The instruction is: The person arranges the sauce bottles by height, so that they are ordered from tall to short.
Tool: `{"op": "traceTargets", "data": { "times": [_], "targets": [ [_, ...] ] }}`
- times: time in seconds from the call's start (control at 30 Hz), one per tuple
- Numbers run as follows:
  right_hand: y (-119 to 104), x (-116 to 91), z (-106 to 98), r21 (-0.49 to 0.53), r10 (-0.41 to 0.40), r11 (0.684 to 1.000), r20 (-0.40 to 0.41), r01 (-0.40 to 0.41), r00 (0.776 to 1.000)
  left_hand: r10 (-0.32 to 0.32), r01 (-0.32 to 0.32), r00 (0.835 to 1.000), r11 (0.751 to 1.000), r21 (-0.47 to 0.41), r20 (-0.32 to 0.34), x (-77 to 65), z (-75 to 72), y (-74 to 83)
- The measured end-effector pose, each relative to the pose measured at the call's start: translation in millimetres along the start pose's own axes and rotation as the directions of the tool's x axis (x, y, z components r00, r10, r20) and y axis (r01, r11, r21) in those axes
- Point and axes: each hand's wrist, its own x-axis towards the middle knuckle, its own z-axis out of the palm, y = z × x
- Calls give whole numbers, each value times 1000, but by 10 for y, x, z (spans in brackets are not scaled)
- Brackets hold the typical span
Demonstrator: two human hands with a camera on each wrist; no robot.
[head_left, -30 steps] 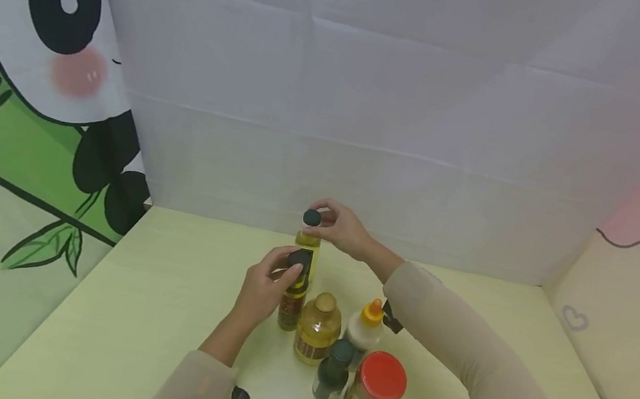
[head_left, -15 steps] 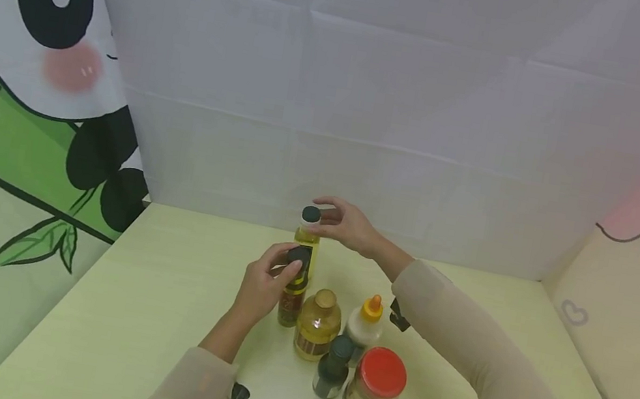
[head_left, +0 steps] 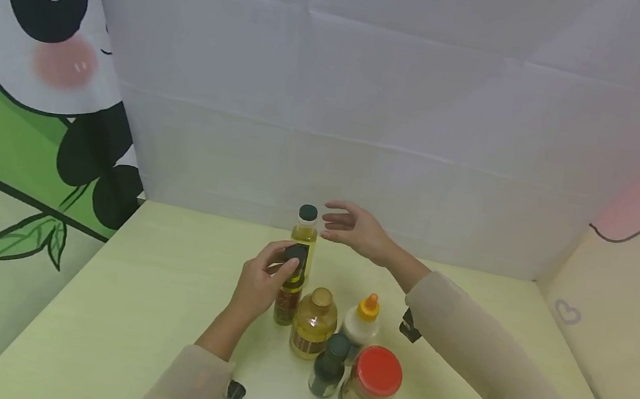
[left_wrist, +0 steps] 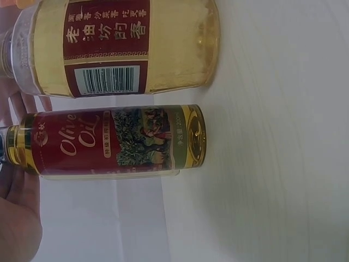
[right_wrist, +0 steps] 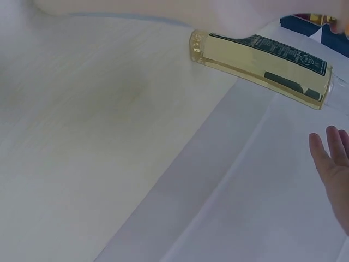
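Observation:
My left hand (head_left: 258, 281) holds the black cap of a slim olive oil bottle (head_left: 287, 306) between thumb and fingers; in the left wrist view its red "Olive Oil" label (left_wrist: 82, 139) faces the camera. Right behind it stands a taller oil bottle (head_left: 303, 235) with a dark green cap, partly hidden by the left hand and the olive oil. My right hand (head_left: 361, 233) hovers just right of the tall bottle's neck, fingers spread and holding nothing. In the right wrist view a gap shows between its fingertips (right_wrist: 314, 139) and the tall bottle (right_wrist: 267, 65).
A round-shouldered oil bottle (head_left: 314, 328) stands beside the olive oil. To its right are a white squeeze bottle with an orange tip (head_left: 361, 328), a small dark bottle (head_left: 326, 371) and a red-lidded jar (head_left: 374, 380). A pale wall (head_left: 372, 97) rises behind the table (head_left: 156, 299).
My right hand has let go of the tall bottle's neck and drawn away to the right. The left hand keeps its hold on the olive oil cap.

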Motion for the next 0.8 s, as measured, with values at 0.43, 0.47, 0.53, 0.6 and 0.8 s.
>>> {"op": "traceTargets", "data": {
  "times": [0.43, 0.47, 0.53, 0.6, 0.8],
  "targets": [
    [14, -178, -83, 24, 3, 1000, -25, -2, 1000, 22, -23, 1000, 1000, -6, -16, -23, -44, -19],
    [15, -198, -83, 22, 1, 1000, -29, -1, 1000, 23, -23, 1000, 1000, -6, -19, -25, -49, -22],
    [25, -240, -84, 16, -1, 1000, -39, 1, 999, 22, -23, 999, 1000, -5, -26, -29, -56, -26],
    [42, -282, -85, 17, 2, 1000, -50, -1, 999, 23, -23, 999, 1000, -4, -28, -36, -60, -28],
    [77, -416, -92, 57, 18, 998, -76, -14, 997, 11, -11, 1000, 1000, -3, -17, -50, -62, -32]
  ]
}}
